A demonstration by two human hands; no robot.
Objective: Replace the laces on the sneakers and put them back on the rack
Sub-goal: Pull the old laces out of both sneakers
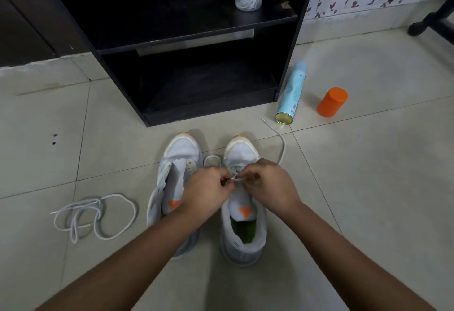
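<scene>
Floor (368,187): spray can (292,94) lying by rack (292,52); orange cap (333,101) near; loose lace (98,203) coiled left.
Sneakers (177,158): grey-white, orange toes.
Your hands: left hand (206,187) and right hand (270,185) pinch threaded lace (282,148) over right sneaker (242,153).

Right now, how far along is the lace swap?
Looks early. One sneaker is laceless, a loose lace lying beside it. The left hand and right hand pinch a lace at the other sneaker's front eyelets. Left: lacing both sneakers and returning them to the rack.
</scene>
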